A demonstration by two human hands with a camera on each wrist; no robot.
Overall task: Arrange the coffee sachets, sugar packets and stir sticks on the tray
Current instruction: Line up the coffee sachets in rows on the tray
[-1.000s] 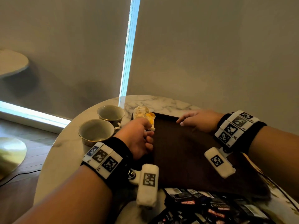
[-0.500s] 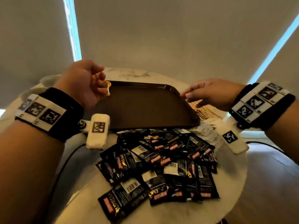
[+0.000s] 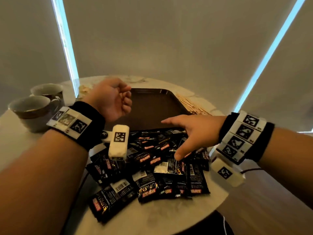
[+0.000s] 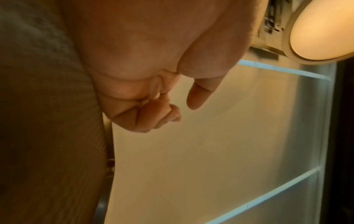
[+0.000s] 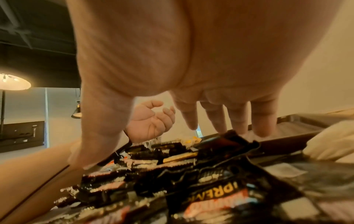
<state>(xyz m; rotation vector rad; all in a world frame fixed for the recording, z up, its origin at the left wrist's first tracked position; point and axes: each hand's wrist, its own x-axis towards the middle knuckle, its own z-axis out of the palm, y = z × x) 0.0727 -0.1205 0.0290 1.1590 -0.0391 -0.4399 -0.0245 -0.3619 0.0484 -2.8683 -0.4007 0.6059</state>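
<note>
Coffee sachets (image 3: 149, 172) lie in a loose overlapping heap on the near part of the round marble-patterned table (image 3: 169, 221), glossy black foil rectangles with red and gold print and white barcode patches; in the right wrist view their crimped, serrated ends catch the light. Just beyond the heap sits the tray (image 3: 152, 109), dark brown, matte, with rounded corners and a raised rim, nothing visible inside it. Pale thin stir sticks (image 3: 191, 106) lie in a spread bundle on the table beside the tray's right edge. Two glazed ceramic cups (image 3: 33, 109) stand at the table's left side, and a small crumpled pale heap, perhaps the sugar packets (image 3: 84, 89), lies behind the left hand, too blurred to be sure.

The right hand (image 3: 193, 133) hangs spread over the far end of the heap, fingers straight and apart, thumb pointing down at a sachet, holding nothing. The left hand (image 3: 111, 100) is raised above the tray's left edge with fingers curled into the palm and thumb free, empty.

Half a second ago the right hand was beyond the tray's right corner over the sticks; it has now come across to the sachets
</note>
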